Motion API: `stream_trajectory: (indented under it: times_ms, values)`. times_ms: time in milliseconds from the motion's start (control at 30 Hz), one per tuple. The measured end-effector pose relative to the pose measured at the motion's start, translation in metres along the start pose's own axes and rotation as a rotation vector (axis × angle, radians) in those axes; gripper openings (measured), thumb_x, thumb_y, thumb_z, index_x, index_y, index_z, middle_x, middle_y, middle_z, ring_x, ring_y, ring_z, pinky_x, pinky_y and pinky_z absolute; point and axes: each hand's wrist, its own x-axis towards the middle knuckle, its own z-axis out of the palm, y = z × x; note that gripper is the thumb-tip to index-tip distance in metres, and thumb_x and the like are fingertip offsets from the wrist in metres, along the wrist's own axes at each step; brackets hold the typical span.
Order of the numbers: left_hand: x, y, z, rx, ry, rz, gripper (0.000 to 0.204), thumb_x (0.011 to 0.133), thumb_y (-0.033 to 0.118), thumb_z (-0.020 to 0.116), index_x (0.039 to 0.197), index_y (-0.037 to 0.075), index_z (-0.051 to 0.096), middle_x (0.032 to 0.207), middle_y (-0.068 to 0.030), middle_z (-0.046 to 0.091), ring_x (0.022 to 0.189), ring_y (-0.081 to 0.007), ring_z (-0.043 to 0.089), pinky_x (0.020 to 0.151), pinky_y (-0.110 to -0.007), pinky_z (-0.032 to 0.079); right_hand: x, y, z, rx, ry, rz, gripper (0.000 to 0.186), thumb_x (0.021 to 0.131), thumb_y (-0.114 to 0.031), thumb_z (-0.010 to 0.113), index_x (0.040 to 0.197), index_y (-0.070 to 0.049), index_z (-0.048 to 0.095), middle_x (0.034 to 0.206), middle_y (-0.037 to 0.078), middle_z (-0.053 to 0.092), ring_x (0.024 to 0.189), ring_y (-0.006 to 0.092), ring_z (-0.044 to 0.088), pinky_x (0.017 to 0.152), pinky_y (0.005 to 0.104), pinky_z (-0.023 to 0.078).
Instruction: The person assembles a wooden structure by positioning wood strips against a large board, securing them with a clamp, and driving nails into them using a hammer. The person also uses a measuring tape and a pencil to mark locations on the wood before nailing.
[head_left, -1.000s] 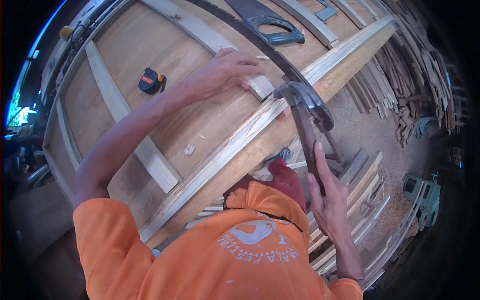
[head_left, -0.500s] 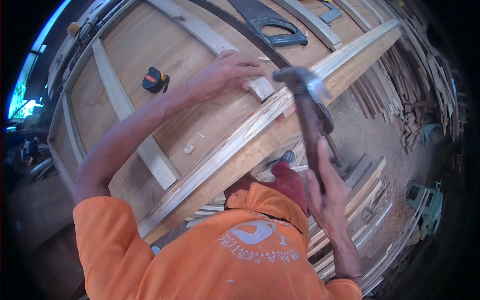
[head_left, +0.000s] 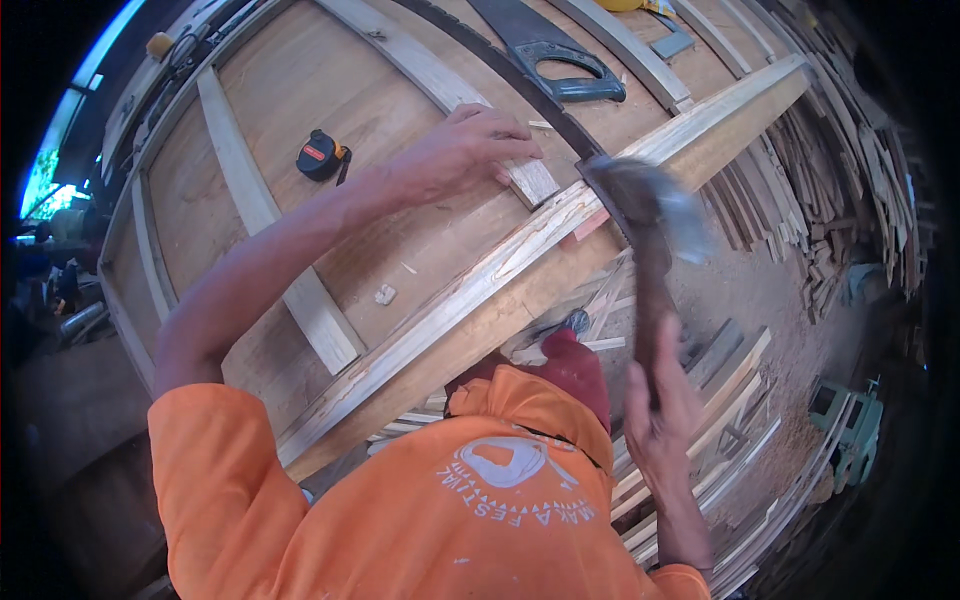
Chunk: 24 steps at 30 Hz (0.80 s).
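My left hand is closed over the near end of a pale wooden batten, just behind a long edge beam. My right hand grips a hammer, whose head is blurred by motion at the right of the beam. Behind the hammer, a long dark metal bar clamp runs over the panel and is fixed at the beam, partly hidden. Near that clamp lies a handsaw. A black tape measure rests on the plywood panel, left of my hand.
More battens cross the panel. Stacks of boards stand at the upper right, and loose planks lie below the beam by my legs. A green machine is on the floor at the right, among wood shavings.
The hammer head has swung rightward and down, away from the batten's end and the beam. The view has shifted slightly; my left hand stays on the batten.
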Motion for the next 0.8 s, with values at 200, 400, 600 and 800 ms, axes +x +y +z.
stream_trajectory:
  times_ms: [200, 400, 600, 800]
  values:
    - [-0.005, 0.001, 0.010, 0.054, 0.070, -0.024, 0.048, 0.095, 0.010, 0.072, 0.142, 0.016, 0.067, 0.144, -0.0088, 0.063, 0.139, -0.0297, 0.054, 0.122, -0.050, 0.034, -0.006, 0.004, -0.006, 0.046, -0.164, 0.223, 0.067, 0.100, 0.001, 0.070, 0.162, 0.000, 0.046, 0.119, 0.030, 0.073, 0.104, 0.0359, 0.076, 0.092, 0.0374, 0.058]
    - [-0.006, 0.000, 0.017, 0.067, 0.101, -0.013, 0.046, 0.098, 0.011, 0.069, 0.144, 0.015, 0.066, 0.148, -0.0110, 0.062, 0.143, -0.0310, 0.052, 0.124, -0.050, 0.034, 0.003, 0.013, 0.016, -0.014, -0.248, 0.156, 0.066, 0.103, 0.000, 0.064, 0.165, -0.006, 0.043, 0.100, 0.018, 0.074, 0.077, 0.0199, 0.063, 0.077, 0.0332, 0.055]
    - [-0.010, -0.004, 0.015, 0.044, 0.143, 0.016, 0.053, 0.091, 0.006, 0.075, 0.143, 0.016, 0.067, 0.146, -0.0088, 0.062, 0.140, -0.0299, 0.054, 0.123, -0.050, 0.034, -0.014, 0.006, 0.011, 0.056, 0.031, 0.041, 0.066, 0.099, 0.004, 0.068, 0.161, 0.001, 0.047, 0.097, 0.022, 0.068, 0.077, 0.0280, 0.062, 0.078, 0.0321, 0.055]
    - [-0.009, -0.001, 0.016, 0.054, 0.101, -0.021, 0.048, 0.096, 0.010, 0.072, 0.143, 0.017, 0.066, 0.147, -0.0106, 0.062, 0.142, -0.0314, 0.053, 0.124, -0.051, 0.035, 0.010, 0.007, 0.013, -0.003, -0.247, 0.193, 0.066, 0.098, 0.003, 0.071, 0.160, 0.002, 0.048, 0.123, 0.028, 0.073, 0.098, 0.0329, 0.077, 0.087, 0.0355, 0.060]
